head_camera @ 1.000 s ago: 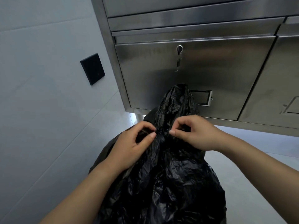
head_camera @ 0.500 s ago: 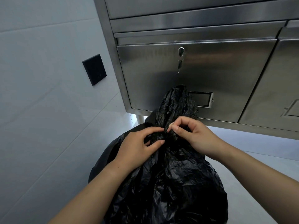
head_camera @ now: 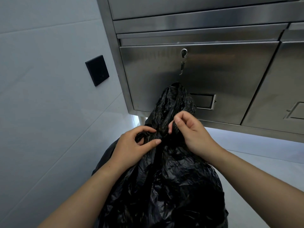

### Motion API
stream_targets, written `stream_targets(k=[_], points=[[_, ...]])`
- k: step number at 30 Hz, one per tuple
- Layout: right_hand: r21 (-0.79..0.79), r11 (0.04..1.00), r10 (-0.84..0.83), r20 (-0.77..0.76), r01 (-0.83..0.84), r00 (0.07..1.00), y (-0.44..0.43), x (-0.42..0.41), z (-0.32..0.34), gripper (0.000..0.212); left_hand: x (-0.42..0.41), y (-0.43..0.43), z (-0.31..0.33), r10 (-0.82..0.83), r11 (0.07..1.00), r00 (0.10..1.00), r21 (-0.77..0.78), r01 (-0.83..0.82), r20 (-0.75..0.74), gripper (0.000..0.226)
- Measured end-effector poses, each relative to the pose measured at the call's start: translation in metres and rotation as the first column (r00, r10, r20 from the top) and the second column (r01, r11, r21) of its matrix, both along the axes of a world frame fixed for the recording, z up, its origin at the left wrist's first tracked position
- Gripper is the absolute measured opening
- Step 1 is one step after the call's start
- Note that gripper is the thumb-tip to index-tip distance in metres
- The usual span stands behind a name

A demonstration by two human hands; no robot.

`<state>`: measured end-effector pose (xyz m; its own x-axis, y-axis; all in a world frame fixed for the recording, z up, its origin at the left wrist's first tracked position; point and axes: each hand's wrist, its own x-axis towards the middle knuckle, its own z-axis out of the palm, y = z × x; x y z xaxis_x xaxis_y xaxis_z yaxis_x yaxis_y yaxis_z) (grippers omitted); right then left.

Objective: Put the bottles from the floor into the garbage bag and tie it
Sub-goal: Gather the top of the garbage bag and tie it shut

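Note:
A full black garbage bag stands in front of me, its top gathered into a twisted neck that rises past my fingers. My left hand pinches the plastic at the neck from the left. My right hand grips a fold of the bag's neck from the right, thumb and forefinger closed on it. The two hands nearly touch at the neck. No bottle is visible; the bag's inside is hidden.
A stainless steel cabinet with a key hanging in its lock stands close behind the bag. A pale tiled wall with a black wall plate is to the left. Light floor shows on the right.
My hands have drawn closer together on the bag's neck. My right hand has lifted a little and taken a fold of plastic; the left fingers have shifted on the neck.

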<state>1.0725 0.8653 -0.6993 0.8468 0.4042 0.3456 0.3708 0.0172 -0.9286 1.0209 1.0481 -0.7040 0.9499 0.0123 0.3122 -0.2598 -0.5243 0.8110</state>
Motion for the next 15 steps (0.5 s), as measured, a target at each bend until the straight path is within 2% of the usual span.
stream_targets(k=[4, 8, 11, 15], points=[[0.188, 0.980, 0.085, -0.135, -0.059, 0.987, -0.002, 0.003, 0.008, 0.025, -0.001, 0.002, 0.006, 0.028, 0.999, 0.999, -0.024, -0.028, 0.027, 0.019], [0.008, 0.997, 0.083, -0.074, -0.083, 0.994, -0.003, 0.000, 0.003, 0.025, -0.003, 0.001, 0.002, -0.004, 0.998, 1.000, 0.061, 0.005, -0.009, 0.020], [-0.131, 0.990, 0.046, -0.058, -0.053, 0.997, -0.005, -0.001, -0.006, 0.026, -0.004, 0.000, -0.002, -0.043, 0.997, 0.998, 0.067, 0.047, -0.053, 0.019], [-0.198, 0.980, 0.017, -0.029, -0.023, 0.999, -0.009, -0.003, -0.012, 0.028, -0.005, 0.000, -0.003, -0.048, 0.994, 0.997, 0.095, 0.054, -0.060, 0.016]])
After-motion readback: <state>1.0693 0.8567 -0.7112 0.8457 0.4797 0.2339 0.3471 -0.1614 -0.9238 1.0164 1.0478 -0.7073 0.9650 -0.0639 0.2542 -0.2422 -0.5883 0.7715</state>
